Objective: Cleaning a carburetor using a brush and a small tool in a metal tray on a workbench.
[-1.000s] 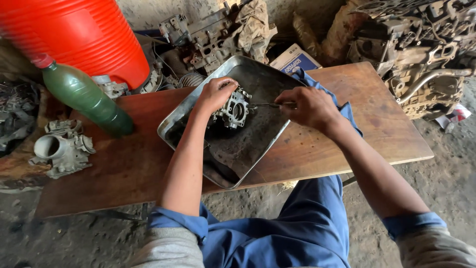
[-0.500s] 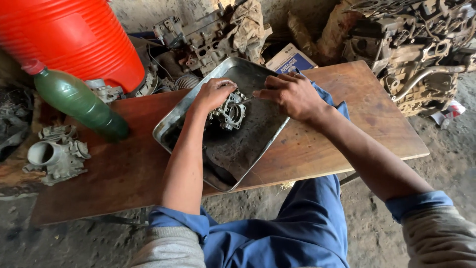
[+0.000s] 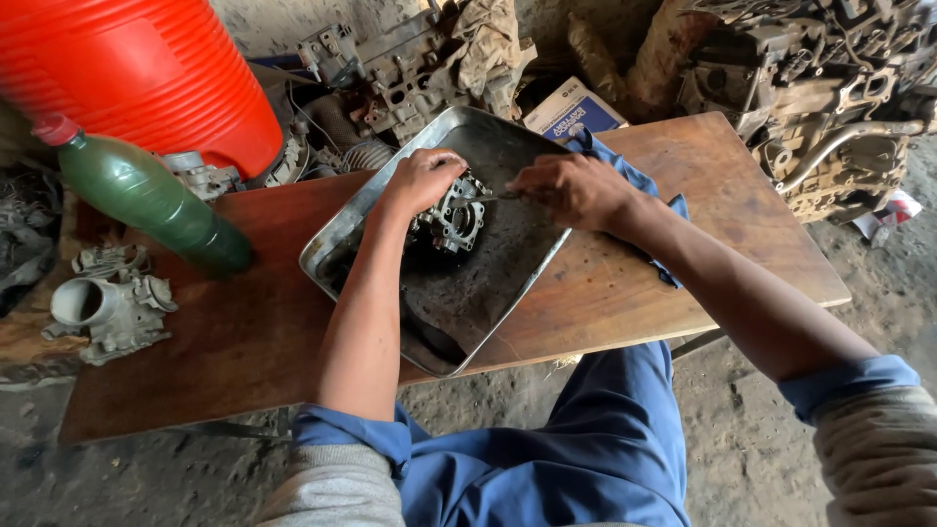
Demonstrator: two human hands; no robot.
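A dirty metal tray (image 3: 527,278) lies on a low wooden table (image 3: 254,342). Inside it sits a small greasy metal engine part (image 3: 454,222), like a carburetor. My left hand (image 3: 422,181) is closed over the top of that part, gripping it. My right hand (image 3: 571,190) holds a thin metal tool (image 3: 483,198) whose tip reaches the part. A blue cloth (image 3: 644,185) lies under my right wrist on the table.
A green plastic bottle (image 3: 146,200) leans at the table's left, beside a grey metal casting (image 3: 107,307). A big orange ribbed drum (image 3: 137,73) stands behind. Engine blocks (image 3: 830,98) and scrap parts crowd the back; a blue-and-white box (image 3: 571,112) lies there.
My right hand has shifted left and nearer the part, bringing the tool tip against it. My left hand stays on the part. The view has drifted slightly.
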